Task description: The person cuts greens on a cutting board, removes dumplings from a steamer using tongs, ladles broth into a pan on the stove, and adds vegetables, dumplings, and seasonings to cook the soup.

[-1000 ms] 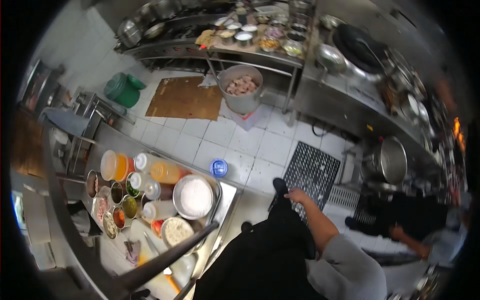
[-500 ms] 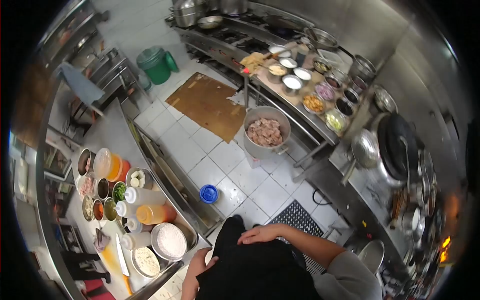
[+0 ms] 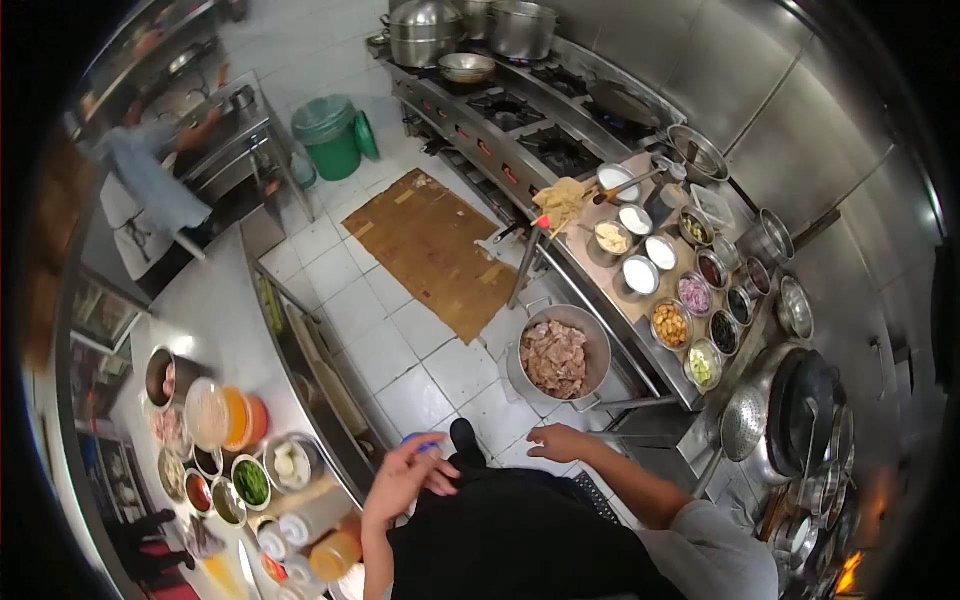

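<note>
My left hand (image 3: 408, 478) is held in front of the black apron (image 3: 520, 530), fingers loosely apart and nothing in it. Just behind its fingertips a bit of a blue lid-like thing (image 3: 424, 442) shows on the floor, mostly covered by the hand. On the other side my right hand (image 3: 562, 442) hangs over the floor tiles, empty, with its fingers stretched out. Nearest to it, a large metal pot (image 3: 515, 365) full of raw meat pieces (image 3: 556, 358) stands in front of the right-hand counter. Neither hand touches the pot.
Along the right, a counter holds bowls of chopped ingredients (image 3: 671, 325) and a skimmer (image 3: 743, 424). A flame (image 3: 849, 572) burns at lower right. Squeeze bottles (image 3: 335, 555) and bowls crowd the left table (image 3: 205, 330). Cardboard (image 3: 430, 250) covers floor near a green bin (image 3: 329, 140). Another person (image 3: 150, 170) works at far left.
My view has moved forward, bringing the meat pot and stove closer. Both hands have come away from the apron, and the right one now reaches outward. Another person is now clearer at far left.
</note>
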`<action>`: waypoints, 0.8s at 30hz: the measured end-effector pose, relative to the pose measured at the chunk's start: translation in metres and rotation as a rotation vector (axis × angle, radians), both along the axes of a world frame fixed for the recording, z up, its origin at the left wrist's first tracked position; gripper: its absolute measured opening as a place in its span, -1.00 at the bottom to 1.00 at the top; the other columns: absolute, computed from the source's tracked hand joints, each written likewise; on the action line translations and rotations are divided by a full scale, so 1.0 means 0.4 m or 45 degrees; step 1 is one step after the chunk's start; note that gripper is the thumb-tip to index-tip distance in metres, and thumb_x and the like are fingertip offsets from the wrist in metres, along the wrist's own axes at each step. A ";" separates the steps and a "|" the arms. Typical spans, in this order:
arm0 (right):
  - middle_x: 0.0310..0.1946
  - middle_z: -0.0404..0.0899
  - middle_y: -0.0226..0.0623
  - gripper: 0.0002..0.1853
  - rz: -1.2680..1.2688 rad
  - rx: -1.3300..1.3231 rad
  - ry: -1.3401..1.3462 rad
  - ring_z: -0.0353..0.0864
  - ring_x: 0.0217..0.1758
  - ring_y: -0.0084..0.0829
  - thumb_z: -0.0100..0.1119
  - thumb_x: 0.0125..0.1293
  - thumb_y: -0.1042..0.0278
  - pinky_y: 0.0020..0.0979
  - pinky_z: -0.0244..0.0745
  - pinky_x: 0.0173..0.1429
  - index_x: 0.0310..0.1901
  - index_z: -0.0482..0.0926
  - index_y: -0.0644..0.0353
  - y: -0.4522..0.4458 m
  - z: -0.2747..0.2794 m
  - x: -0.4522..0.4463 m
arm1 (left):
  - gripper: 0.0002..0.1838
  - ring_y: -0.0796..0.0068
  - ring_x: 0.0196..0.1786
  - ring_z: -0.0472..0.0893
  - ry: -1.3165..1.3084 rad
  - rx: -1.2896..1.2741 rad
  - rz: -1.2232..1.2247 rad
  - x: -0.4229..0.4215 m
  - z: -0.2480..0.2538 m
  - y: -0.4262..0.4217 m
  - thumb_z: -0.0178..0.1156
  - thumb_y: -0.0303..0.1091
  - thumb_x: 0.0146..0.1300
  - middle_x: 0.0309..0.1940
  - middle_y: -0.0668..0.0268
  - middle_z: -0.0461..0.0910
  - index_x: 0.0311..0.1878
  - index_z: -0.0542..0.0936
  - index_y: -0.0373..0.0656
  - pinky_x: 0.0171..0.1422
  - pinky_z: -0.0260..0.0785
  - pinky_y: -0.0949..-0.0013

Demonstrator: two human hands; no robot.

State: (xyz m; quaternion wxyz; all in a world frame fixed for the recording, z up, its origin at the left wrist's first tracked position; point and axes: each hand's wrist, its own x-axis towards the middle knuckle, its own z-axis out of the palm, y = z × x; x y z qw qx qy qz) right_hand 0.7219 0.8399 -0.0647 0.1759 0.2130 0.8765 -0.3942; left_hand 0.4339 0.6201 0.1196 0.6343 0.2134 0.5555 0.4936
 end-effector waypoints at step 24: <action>-0.27 0.70 -0.17 -0.76 -0.129 -0.254 0.592 0.73 -0.19 -0.26 0.27 0.41 0.28 -0.28 0.61 -0.05 -0.04 0.61 0.26 1.012 0.248 -1.122 | -0.49 0.20 -0.25 0.75 0.156 -0.657 0.696 -0.877 -0.534 0.421 0.23 -0.14 0.40 -0.20 -0.07 0.72 0.14 0.53 -0.47 -0.12 0.62 0.09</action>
